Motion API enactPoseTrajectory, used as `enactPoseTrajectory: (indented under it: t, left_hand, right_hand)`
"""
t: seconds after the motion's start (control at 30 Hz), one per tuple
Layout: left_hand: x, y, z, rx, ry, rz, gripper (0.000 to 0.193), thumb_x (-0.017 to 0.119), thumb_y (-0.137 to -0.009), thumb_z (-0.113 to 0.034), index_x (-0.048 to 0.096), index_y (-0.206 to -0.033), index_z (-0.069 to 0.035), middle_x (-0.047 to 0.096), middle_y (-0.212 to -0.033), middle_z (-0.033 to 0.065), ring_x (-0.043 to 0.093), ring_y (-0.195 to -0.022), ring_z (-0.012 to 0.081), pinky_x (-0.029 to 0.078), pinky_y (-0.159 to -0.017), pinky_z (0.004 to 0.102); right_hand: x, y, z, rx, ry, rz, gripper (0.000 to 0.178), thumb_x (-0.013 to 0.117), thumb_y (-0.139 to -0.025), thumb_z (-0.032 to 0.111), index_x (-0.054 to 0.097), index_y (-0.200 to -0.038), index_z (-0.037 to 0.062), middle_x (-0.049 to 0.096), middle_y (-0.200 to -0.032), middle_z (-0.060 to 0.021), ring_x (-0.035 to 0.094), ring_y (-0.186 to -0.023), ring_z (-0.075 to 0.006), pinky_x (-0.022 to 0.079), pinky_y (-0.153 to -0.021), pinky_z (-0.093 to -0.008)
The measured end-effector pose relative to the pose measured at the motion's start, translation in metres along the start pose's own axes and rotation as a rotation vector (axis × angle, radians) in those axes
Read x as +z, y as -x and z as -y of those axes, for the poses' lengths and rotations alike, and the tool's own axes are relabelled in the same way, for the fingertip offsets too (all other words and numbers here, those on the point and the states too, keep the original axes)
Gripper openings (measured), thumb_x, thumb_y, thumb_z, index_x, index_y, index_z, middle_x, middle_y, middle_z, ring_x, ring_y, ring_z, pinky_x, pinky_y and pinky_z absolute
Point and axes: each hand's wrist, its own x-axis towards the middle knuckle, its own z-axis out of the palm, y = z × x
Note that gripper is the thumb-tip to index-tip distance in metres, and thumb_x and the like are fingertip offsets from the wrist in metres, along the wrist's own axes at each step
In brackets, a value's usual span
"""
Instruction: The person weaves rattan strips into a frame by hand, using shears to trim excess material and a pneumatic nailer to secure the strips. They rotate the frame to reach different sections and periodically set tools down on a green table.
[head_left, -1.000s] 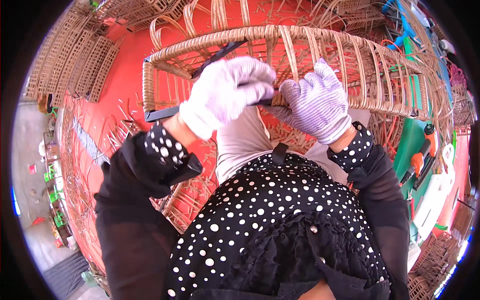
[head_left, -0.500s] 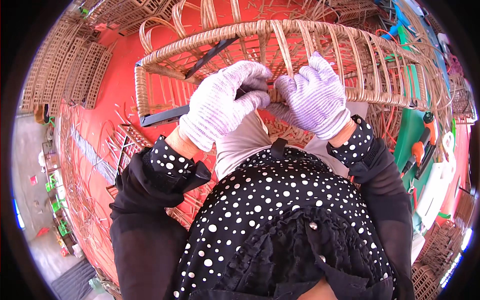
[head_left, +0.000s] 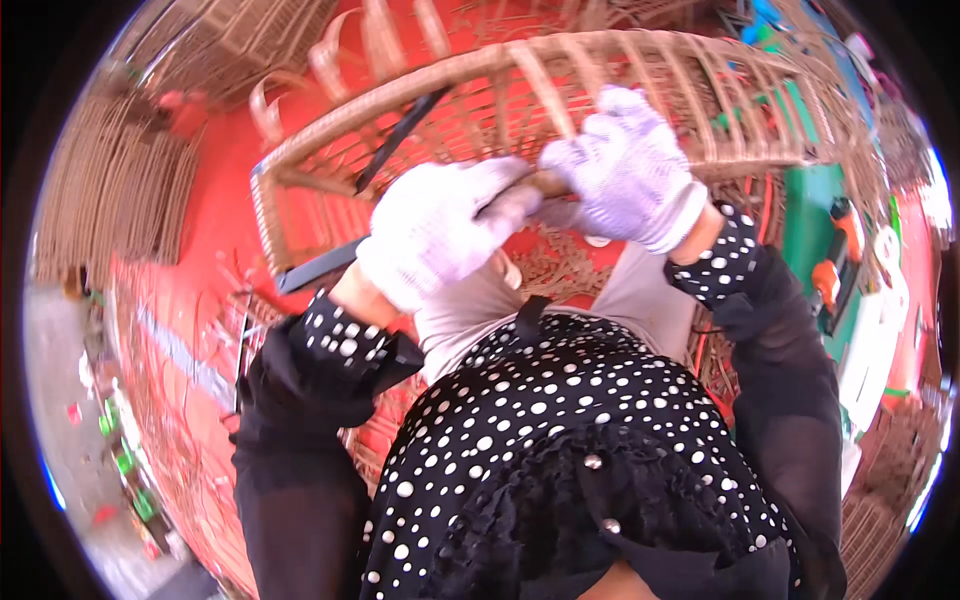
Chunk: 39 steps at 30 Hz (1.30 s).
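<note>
My left hand (head_left: pixel 430 235), in a pale lilac knit glove, is closed with thumb and fingers around the near edge of a brown woven wicker frame (head_left: pixel 690 65). Just to its right, my right hand (head_left: pixel 630 175), gloved alike, is bent over the same edge with its fingers curled. Between the two hands a short piece of the wrapped edge (head_left: pixel 547 183) shows. The frame is long and boxy, with strips wound round its rim and a bare black metal bar (head_left: pixel 322 266) at the near left. Motion blur hides the fingertips.
Loose wicker loops (head_left: pixel 325 60) stick up beyond the frame. Stacked woven panels (head_left: pixel 115 185) stand at the left on the red floor (head_left: pixel 225 190), with scattered strips. At right, an orange-and-black hand tool (head_left: pixel 838 265) lies by a green surface (head_left: pixel 808 215) and a white object (head_left: pixel 872 350).
The wicker frame has shifted slightly left and tilted, its left end lower. Both hands stay at its near edge; my right hand has risen a little. The whole view is more blurred.
</note>
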Motion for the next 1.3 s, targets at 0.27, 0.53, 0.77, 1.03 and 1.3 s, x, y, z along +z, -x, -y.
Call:
enactPoseTrajectory:
  t: [0.27,0.53,0.77,1.03,1.3]
  left_hand:
    - [-0.006,-0.005,-0.001,-0.192,0.138,0.061,0.026,0.062,-0.079,-0.017,0.061,-0.099,0.000,0.063,-0.080,0.0189,0.063,-0.071,0.0298,0.049,-0.065,0.0327]
    - [-0.008,-0.007,0.000,-0.035,0.004,0.059,0.027,0.063,-0.080,-0.016,0.059,-0.100,0.003,0.061,-0.077,0.0173,0.061,-0.068,0.0308,0.046,-0.060,0.0338]
    - [0.000,0.008,-0.009,-0.109,0.011,0.015,0.037,0.070,-0.073,-0.021,0.059,-0.103,-0.003,0.062,-0.074,0.0134,0.060,-0.065,0.0310,0.048,-0.057,0.0363]
    - [0.009,0.014,-0.012,-0.170,0.065,0.014,0.031,0.067,-0.076,-0.025,0.060,-0.098,-0.005,0.062,-0.074,0.0110,0.061,-0.066,0.0278,0.048,-0.056,0.0353]
    - [0.013,0.007,0.004,-0.158,0.100,-0.047,0.024,0.066,-0.077,-0.026,0.061,-0.081,-0.003,0.061,-0.060,0.0087,0.060,-0.057,0.0261,0.046,-0.053,0.0338]
  right_hand:
    - [-0.039,0.067,-0.026,0.035,0.013,-0.372,0.016,0.061,-0.071,0.027,0.063,-0.085,0.0188,0.060,-0.090,0.0023,0.057,-0.091,-0.0153,0.040,-0.091,-0.0420]
    - [-0.066,0.370,-0.181,1.530,0.338,0.349,0.058,0.055,-0.076,0.044,0.049,-0.122,0.0102,0.056,-0.114,-0.0168,0.053,-0.105,-0.0307,0.041,-0.090,-0.0367]
    - [-0.024,0.442,-0.269,1.845,-0.007,0.271,0.058,0.078,-0.059,0.035,0.062,-0.092,-0.0092,0.064,-0.084,-0.0161,0.063,-0.067,-0.0197,0.051,-0.054,-0.0307]
    - [-0.095,0.393,-0.207,1.768,-0.624,-0.065,0.043,0.068,-0.067,0.021,0.056,-0.098,-0.0054,0.058,-0.081,-0.0090,0.056,-0.066,-0.0175,0.050,-0.060,-0.0315]
    - [-0.196,0.220,-0.022,1.227,-1.202,-0.239,0.038,0.061,-0.071,0.014,0.048,-0.103,0.0004,0.051,-0.092,-0.0042,0.050,-0.076,-0.0113,0.046,-0.064,-0.0287]
